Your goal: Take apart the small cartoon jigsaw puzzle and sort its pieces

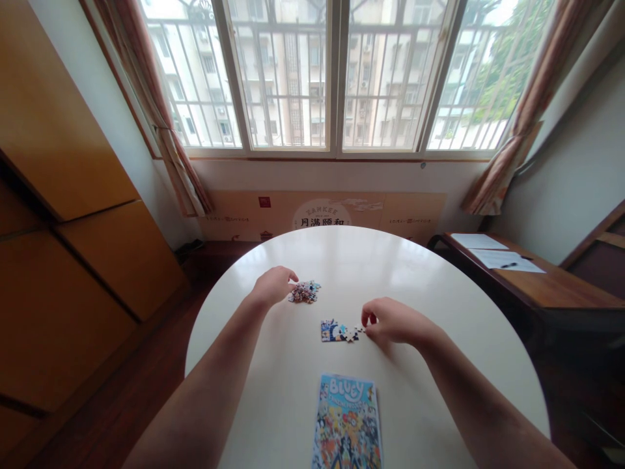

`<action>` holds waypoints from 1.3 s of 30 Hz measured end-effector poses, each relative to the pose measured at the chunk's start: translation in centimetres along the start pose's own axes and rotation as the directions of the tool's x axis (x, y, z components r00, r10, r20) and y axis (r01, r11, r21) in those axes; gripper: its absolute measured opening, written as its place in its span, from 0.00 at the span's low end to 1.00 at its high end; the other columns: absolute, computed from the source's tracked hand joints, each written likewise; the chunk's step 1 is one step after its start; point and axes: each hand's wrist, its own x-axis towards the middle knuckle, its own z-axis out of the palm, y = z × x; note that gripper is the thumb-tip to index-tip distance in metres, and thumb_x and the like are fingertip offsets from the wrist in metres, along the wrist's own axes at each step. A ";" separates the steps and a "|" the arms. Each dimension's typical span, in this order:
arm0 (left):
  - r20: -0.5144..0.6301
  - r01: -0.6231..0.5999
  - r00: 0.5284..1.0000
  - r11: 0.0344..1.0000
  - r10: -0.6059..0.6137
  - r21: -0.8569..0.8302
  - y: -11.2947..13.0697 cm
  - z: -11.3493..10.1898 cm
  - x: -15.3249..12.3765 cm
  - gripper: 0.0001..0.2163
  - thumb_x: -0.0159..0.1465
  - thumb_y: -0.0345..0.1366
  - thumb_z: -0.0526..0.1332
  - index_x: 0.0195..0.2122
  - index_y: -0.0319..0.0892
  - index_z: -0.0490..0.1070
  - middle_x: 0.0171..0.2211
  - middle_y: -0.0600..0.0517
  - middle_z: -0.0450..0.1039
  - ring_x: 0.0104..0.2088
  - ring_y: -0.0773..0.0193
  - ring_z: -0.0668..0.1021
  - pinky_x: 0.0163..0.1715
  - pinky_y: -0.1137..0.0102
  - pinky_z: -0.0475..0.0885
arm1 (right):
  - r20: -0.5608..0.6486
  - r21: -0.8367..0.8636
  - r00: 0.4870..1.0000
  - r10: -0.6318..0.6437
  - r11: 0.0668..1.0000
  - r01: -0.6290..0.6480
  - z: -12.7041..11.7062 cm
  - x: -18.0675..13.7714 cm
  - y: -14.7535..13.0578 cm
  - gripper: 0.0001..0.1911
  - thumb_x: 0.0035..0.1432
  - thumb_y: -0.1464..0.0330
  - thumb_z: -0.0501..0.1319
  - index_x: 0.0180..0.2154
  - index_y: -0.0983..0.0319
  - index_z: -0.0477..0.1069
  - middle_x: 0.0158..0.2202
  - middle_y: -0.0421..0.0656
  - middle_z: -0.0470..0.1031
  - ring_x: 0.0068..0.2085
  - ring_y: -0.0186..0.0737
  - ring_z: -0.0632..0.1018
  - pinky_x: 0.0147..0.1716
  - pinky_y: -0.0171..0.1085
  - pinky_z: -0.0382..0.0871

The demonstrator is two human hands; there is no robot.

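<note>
One puzzle section (328, 331) appears joined; loose pieces (305, 293), heaped farther left, are unplaced; whether any are held by left hand (275, 285) or right hand (394, 319) cannot be told.

On the round white counter (286, 391) is lying a small heap of jigsaw pieces (306, 292). The left grip (274, 284) has its fingertips at the left edge of this heap; whether they touch it, I cannot tell. Nearer and more to the right there is a partly joined puzzle section (330, 331), and the right grip (393, 319) is just beside its right end, with curled fingers. Closest to the person lies a colourful sheet (347, 422) with the word BLUEY. Behind the counter, a barred window (336, 78) stands between tied curtains (168, 140).
</note>
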 end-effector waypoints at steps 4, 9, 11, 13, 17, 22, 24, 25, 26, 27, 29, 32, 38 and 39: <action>-0.092 -0.028 0.995 1.000 0.028 0.007 0.9 -0.3 -0.4 0.12 0.60 0.32 0.60 0.43 0.45 0.80 0.43 0.48 0.77 0.42 0.57 0.77 0.41 0.69 0.69 | -0.063 -0.044 0.998 0.007 0.999 -0.009 -0.1 0.1 -0.4 0.09 0.50 0.70 0.60 0.32 0.60 0.79 0.37 0.45 0.79 0.35 0.40 0.76 0.31 0.34 0.62; -0.142 -0.261 0.958 0.961 0.248 -0.086 4.1 1.1 -1.4 0.12 0.61 0.31 0.59 0.42 0.46 0.80 0.42 0.50 0.76 0.37 0.61 0.78 0.39 0.70 0.70 | -0.151 -0.064 0.988 0.031 0.997 -0.042 0.5 0.9 -0.5 0.09 0.54 0.67 0.59 0.30 0.60 0.79 0.34 0.45 0.80 0.34 0.39 0.76 0.30 0.34 0.59; -0.120 -0.368 0.928 0.922 0.354 -0.125 5.6 2.1 -1.9 0.10 0.62 0.32 0.60 0.41 0.47 0.80 0.42 0.51 0.76 0.38 0.61 0.78 0.39 0.70 0.70 | -0.193 -0.041 0.980 0.045 0.998 -0.054 0.8 1.4 -0.2 0.09 0.54 0.67 0.59 0.31 0.59 0.79 0.33 0.44 0.80 0.33 0.39 0.76 0.30 0.34 0.59; -0.097 -0.428 0.903 0.893 0.418 -0.138 6.8 2.9 -2.5 0.09 0.62 0.33 0.61 0.41 0.48 0.80 0.43 0.51 0.76 0.38 0.60 0.78 0.39 0.69 0.70 | -0.219 0.019 0.974 0.054 0.998 -0.051 1.1 1.9 0.1 0.10 0.54 0.66 0.58 0.31 0.60 0.79 0.32 0.44 0.80 0.33 0.39 0.76 0.31 0.34 0.60; -0.100 -0.518 0.855 0.844 0.509 -0.140 8.2 3.6 -3.4 0.13 0.62 0.35 0.64 0.47 0.49 0.77 0.46 0.51 0.75 0.37 0.60 0.79 0.38 0.68 0.71 | -0.218 0.233 0.976 0.026 0.972 0.027 1.5 2.7 0.6 0.11 0.54 0.66 0.58 0.31 0.62 0.79 0.30 0.43 0.79 0.33 0.38 0.75 0.32 0.34 0.62; -0.108 -0.606 0.795 0.787 0.597 -0.114 8.4 3.1 -3.6 0.08 0.63 0.35 0.64 0.43 0.49 0.78 0.43 0.52 0.75 0.36 0.62 0.79 0.36 0.71 0.71 | -0.187 0.405 0.982 -0.011 0.910 0.087 1.7 3.1 0.7 0.13 0.54 0.64 0.58 0.33 0.64 0.78 0.29 0.42 0.78 0.31 0.36 0.74 0.32 0.33 0.64; -0.117 -0.604 0.796 0.792 0.594 -0.089 8.1 2.8 -3.4 0.06 0.62 0.36 0.65 0.40 0.48 0.79 0.42 0.52 0.75 0.35 0.64 0.78 0.35 0.71 0.70 | -0.187 0.402 0.982 -0.016 0.911 0.092 1.6 3.0 0.7 0.14 0.55 0.63 0.58 0.34 0.64 0.78 0.30 0.43 0.78 0.32 0.36 0.74 0.32 0.34 0.64; -0.132 -0.591 0.804 0.803 0.579 -0.076 7.8 2.7 -3.3 0.06 0.62 0.37 0.65 0.40 0.48 0.79 0.42 0.53 0.75 0.34 0.64 0.78 0.35 0.71 0.70 | -0.198 0.377 0.980 -0.012 0.922 0.087 1.5 2.9 0.7 0.14 0.56 0.62 0.58 0.34 0.64 0.78 0.31 0.44 0.78 0.32 0.36 0.74 0.33 0.34 0.65; -0.155 -0.566 0.819 0.822 0.552 -0.065 7.4 2.6 -3.0 0.05 0.62 0.38 0.65 0.39 0.48 0.79 0.42 0.53 0.75 0.34 0.64 0.78 0.35 0.71 0.71 | -0.213 0.340 0.977 -0.006 0.937 0.080 1.4 2.7 0.6 0.15 0.56 0.61 0.58 0.35 0.64 0.78 0.32 0.44 0.78 0.32 0.37 0.74 0.33 0.34 0.65; -0.182 -0.534 0.837 0.844 0.517 -0.059 6.9 2.4 -2.8 0.06 0.62 0.38 0.65 0.39 0.48 0.79 0.42 0.53 0.75 0.34 0.64 0.78 0.35 0.71 0.71 | -0.228 0.296 0.974 -0.004 0.953 0.073 1.2 2.4 0.5 0.15 0.56 0.61 0.59 0.36 0.63 0.78 0.33 0.44 0.78 0.33 0.37 0.74 0.33 0.34 0.65; -0.230 -0.449 0.875 0.892 0.427 -0.054 5.8 2.2 -2.1 0.06 0.62 0.38 0.65 0.39 0.48 0.79 0.42 0.53 0.75 0.35 0.64 0.78 0.35 0.71 0.70 | -0.223 0.213 0.974 -0.038 0.973 0.087 0.9 1.7 0.1 0.14 0.55 0.61 0.60 0.38 0.61 0.78 0.34 0.43 0.78 0.33 0.37 0.75 0.34 0.34 0.65; -0.262 -0.319 0.918 0.947 0.299 -0.035 4.2 2.1 -1.2 0.07 0.62 0.37 0.64 0.40 0.48 0.79 0.39 0.53 0.75 0.34 0.64 0.78 0.34 0.71 0.69 | -0.108 0.150 0.978 -0.179 0.969 0.194 0.7 0.6 -0.8 0.11 0.54 0.64 0.62 0.38 0.60 0.78 0.33 0.42 0.77 0.33 0.35 0.75 0.34 0.33 0.64; -0.207 -0.206 0.958 0.978 0.197 -0.023 2.7 2.5 -0.1 0.11 0.62 0.37 0.64 0.45 0.46 0.79 0.38 0.51 0.76 0.36 0.61 0.78 0.36 0.71 0.70 | 0.009 0.041 0.969 -0.246 0.968 0.246 0.8 -0.3 -1.9 0.13 0.48 0.67 0.64 0.39 0.58 0.77 0.33 0.40 0.77 0.33 0.35 0.73 0.32 0.32 0.62; -0.210 -0.200 0.959 0.979 0.189 -0.032 2.6 2.5 0.0 0.12 0.62 0.37 0.64 0.47 0.45 0.78 0.39 0.51 0.76 0.37 0.61 0.78 0.37 0.71 0.70 | 0.019 0.036 0.970 -0.241 0.970 0.240 0.9 -0.2 -1.8 0.13 0.48 0.68 0.64 0.39 0.58 0.77 0.33 0.40 0.77 0.33 0.35 0.73 0.31 0.32 0.61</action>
